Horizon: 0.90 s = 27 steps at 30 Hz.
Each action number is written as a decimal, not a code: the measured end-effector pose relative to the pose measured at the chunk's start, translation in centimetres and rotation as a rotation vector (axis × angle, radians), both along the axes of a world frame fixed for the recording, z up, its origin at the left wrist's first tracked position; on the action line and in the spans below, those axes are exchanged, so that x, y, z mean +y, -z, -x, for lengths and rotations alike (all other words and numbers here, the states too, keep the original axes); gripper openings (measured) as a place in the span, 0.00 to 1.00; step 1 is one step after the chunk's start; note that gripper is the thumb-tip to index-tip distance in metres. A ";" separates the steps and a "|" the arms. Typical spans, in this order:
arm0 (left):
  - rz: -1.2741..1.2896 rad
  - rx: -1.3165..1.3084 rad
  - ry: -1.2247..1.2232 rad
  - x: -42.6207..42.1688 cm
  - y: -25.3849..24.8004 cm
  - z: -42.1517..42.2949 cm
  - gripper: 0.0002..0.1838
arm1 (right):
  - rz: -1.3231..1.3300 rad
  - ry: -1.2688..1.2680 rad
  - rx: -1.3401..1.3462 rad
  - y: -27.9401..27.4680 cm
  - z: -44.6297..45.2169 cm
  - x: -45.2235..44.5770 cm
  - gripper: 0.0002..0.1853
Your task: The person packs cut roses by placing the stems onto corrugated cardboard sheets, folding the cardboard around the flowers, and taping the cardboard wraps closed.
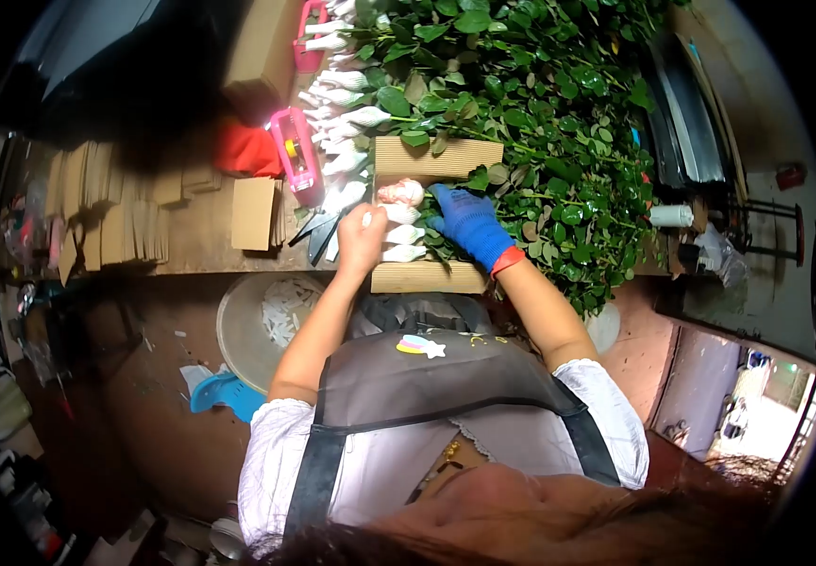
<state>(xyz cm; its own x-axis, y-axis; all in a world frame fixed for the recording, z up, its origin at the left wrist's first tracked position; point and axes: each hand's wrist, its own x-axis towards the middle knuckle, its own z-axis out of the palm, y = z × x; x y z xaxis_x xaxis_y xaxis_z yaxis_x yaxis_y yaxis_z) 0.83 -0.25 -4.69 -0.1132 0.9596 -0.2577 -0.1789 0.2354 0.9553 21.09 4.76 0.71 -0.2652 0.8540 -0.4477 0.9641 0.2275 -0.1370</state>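
Over the brown desk (202,226), my left grip (362,236) was clenched, contents unclear; beside leaves (559,141), I couldn't judge my right grip (469,226).

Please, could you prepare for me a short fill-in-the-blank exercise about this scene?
1. The right hand wears a glove coloured ____.
2. The bare hand is the ____ one.
3. The leaves are coloured ____.
4. The star on the apron is coloured ____.

Missing words: blue; left; green; white.

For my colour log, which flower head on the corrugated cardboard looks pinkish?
The flower head nearest the far cardboard flap; the others look white.
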 end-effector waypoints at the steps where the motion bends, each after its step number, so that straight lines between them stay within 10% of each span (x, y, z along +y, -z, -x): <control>1: 0.006 0.027 -0.055 0.0 -0.5 0.0 0.11 | 0.025 0.008 -0.005 -0.2 0.1 0.2 0.36; 5: -0.086 -0.094 -0.457 -0.3 -1.4 4.1 0.13 | -0.047 -0.011 0.081 -0.3 -0.8 -0.1 0.35; 12: 0.004 0.443 0.218 -2.6 0.0 7.9 0.13 | -0.142 -0.127 0.513 -6.0 -2.2 -2.5 0.22; 17: 0.069 0.666 0.560 -0.4 -2.6 3.4 0.20 | -0.090 -0.263 0.071 -0.8 0.1 -2.7 0.10; 27: -0.030 0.222 -0.069 -2.4 -0.1 9.4 0.13 | -0.059 -0.216 0.124 -1.4 -0.7 -2.8 0.14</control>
<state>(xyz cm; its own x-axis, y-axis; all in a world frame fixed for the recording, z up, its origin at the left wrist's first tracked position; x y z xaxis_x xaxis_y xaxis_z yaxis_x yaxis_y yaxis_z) -8.57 -2.63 -4.59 -0.2292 0.9545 -0.1910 0.0214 0.2011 0.9793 21.74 1.94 2.12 -0.4944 0.7949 -0.3517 0.8687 0.4378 -0.2317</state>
